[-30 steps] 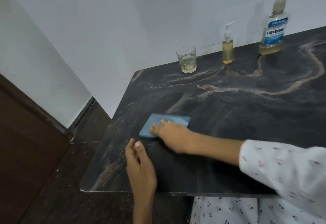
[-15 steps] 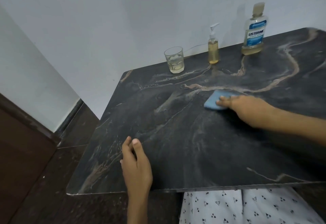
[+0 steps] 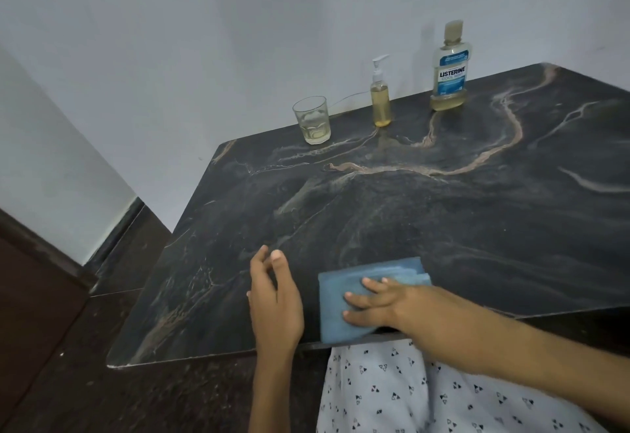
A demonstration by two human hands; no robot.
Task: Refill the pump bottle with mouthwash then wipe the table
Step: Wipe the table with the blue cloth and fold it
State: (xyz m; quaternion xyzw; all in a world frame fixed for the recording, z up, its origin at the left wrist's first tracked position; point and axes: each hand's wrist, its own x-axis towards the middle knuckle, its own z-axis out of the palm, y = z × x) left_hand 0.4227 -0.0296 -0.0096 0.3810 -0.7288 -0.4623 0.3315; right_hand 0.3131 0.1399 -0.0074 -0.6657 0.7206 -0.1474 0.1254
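A folded blue cloth [image 3: 344, 310] lies at the near edge of the dark marble table [image 3: 443, 228]. My right hand [image 3: 385, 303] presses flat on the cloth with straight fingers. Just left of the cloth, my left hand [image 3: 274, 299] rests on the table's near edge, fingers relaxed and holding nothing. Along the wall at the back stands the small pump bottle [image 3: 380, 98], filled with yellowish liquid. The Listerine mouthwash bottle [image 3: 450, 71], capped and nearly empty, stands to its right.
A drinking glass [image 3: 312, 124] with a little pale liquid stands left of the pump bottle. The table's back edge meets a white wall. Dark floor [image 3: 68, 364] and a wooden door edge lie to the left. My patterned clothing shows below the table edge.
My right hand has slid the cloth from the middle of the table back to the near edge, close to my left hand. The left hand stays at the edge.
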